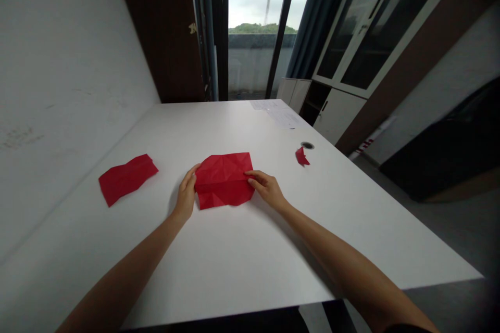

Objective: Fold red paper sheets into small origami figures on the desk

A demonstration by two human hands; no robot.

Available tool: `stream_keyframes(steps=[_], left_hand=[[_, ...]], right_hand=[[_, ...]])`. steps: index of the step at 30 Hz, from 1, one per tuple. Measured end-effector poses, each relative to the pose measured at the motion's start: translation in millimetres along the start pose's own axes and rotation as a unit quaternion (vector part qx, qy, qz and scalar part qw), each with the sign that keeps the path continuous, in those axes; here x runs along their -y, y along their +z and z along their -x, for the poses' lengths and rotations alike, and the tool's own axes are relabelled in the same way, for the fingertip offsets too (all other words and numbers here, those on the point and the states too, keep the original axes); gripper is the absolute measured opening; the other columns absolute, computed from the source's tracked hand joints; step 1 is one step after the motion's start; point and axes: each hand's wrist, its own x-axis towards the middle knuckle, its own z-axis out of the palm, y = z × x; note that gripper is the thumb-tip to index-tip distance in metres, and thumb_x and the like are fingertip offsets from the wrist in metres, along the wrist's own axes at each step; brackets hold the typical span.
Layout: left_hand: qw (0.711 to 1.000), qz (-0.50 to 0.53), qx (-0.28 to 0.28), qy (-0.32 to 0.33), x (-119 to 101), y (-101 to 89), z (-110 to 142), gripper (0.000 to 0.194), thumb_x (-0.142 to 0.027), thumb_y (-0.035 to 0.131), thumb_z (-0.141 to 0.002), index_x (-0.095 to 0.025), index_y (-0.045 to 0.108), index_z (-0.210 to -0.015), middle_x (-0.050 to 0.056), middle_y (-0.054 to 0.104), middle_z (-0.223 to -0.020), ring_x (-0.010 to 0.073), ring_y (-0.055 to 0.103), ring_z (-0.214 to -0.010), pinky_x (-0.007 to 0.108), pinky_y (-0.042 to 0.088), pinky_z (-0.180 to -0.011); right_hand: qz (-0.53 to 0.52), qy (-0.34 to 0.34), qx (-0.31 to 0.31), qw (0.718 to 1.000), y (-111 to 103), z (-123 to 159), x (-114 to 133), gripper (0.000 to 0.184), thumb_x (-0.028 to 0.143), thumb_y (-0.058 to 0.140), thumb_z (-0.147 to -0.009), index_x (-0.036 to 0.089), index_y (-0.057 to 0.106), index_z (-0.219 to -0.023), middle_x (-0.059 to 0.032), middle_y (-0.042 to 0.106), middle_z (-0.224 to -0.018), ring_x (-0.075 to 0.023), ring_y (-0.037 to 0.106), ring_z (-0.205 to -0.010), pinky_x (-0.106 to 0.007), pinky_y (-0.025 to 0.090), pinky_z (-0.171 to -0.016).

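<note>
Between my hands is a sheet of red paper (224,179) with many creases and a fold line running across its middle. My left hand (186,192) grips its left edge, fingers behind or along the side and partly hidden. At the right edge, my right hand (269,188) pinches the paper between thumb and fingers. A second creased piece of red paper (128,178) lies on the table to the left of my left hand. Beyond my right hand sits a small folded red paper piece (301,156) with pointed corners.
The white table (242,250) meets a wall on the left. A round cable hole (307,145) is near the right edge. White printed sheets (279,113) lie at the far right end. A cabinet (344,109) stands past the table, beside a window.
</note>
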Motion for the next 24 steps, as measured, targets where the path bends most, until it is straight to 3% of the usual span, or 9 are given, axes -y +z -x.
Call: stream_keyframes(steps=[4,7,12,16,20,22,24], left_hand=[[0.999,0.02,0.047,0.007,-7,5.5,2,0.056,-0.04,0.057,-0.092,-0.022,0.043,-0.144,0.013,0.048,-0.146,0.0249,0.053,-0.128,0.04,0.047,-0.105],[0.997,-0.032,0.062,0.039,-8,7.7,5,0.068,-0.031,0.065,-0.086,-0.025,0.038,-0.148,0.01,0.043,-0.151,0.0229,0.049,-0.132,0.038,0.041,-0.111],[0.99,-0.119,0.071,0.036,-4,4.6,6,0.033,-0.03,0.064,-0.086,-0.024,0.067,-0.118,0.006,0.067,-0.121,0.0226,0.061,-0.113,0.038,0.047,-0.102],[0.982,-0.162,0.065,0.066,0,1.3,3,0.016,-0.033,0.062,-0.087,-0.022,0.071,-0.094,0.005,0.069,-0.095,0.0194,0.063,-0.089,0.032,0.05,-0.083],[0.985,-0.145,0.048,0.08,2,2.1,0,0.017,-0.035,0.062,-0.087,-0.019,0.067,-0.083,0.006,0.063,-0.101,0.0185,0.06,-0.094,0.03,0.048,-0.083],[0.994,-0.086,0.051,0.046,4,4.2,0,0.018,-0.037,0.061,-0.088,-0.019,0.066,-0.088,0.007,0.062,-0.109,0.0193,0.06,-0.1,0.031,0.048,-0.086],[0.998,-0.016,0.06,-0.019,6,6.8,2,0.022,-0.041,0.061,-0.088,-0.018,0.064,-0.091,0.005,0.065,-0.1,0.0185,0.062,-0.091,0.03,0.05,-0.08]], right_hand=[[0.005,-0.001,-0.041,0.999,-2,-2,-2,0.026,0.04,0.061,-0.09,0.021,0.07,-0.105,-0.0043,0.071,-0.096,-0.0192,0.064,-0.082,-0.031,0.051,-0.074],[0.021,-0.01,-0.048,0.999,-4,-3,-4,0.023,0.04,0.059,-0.091,0.021,0.07,-0.101,-0.0038,0.07,-0.091,-0.0191,0.063,-0.08,-0.032,0.05,-0.074],[0.097,-0.074,-0.087,0.989,-7,-5,4,0.019,0.038,0.059,-0.092,0.022,0.07,-0.093,-0.0067,0.063,-0.093,-0.0204,0.058,-0.085,-0.033,0.049,-0.074],[0.089,-0.101,-0.113,0.984,-8,-7,8,0.018,0.036,0.058,-0.092,0.021,0.066,-0.088,-0.0088,0.061,-0.104,-0.0226,0.056,-0.1,-0.037,0.047,-0.087],[0.021,-0.031,-0.086,0.996,-5,-7,2,0.021,0.04,0.056,-0.093,0.02,0.061,-0.089,-0.0045,0.062,-0.085,-0.0188,0.057,-0.08,-0.033,0.047,-0.076],[-0.028,0.004,-0.086,0.996,-2,-6,0,0.025,0.045,0.059,-0.091,0.02,0.059,-0.089,-0.0023,0.059,-0.079,-0.0167,0.055,-0.072,-0.029,0.046,-0.066],[-0.088,0.037,-0.075,0.993,1,-5,1,0.03,0.049,0.063,-0.088,0.021,0.057,-0.095,-0.0002,0.057,-0.075,-0.015,0.052,-0.066,-0.027,0.044,-0.059]])
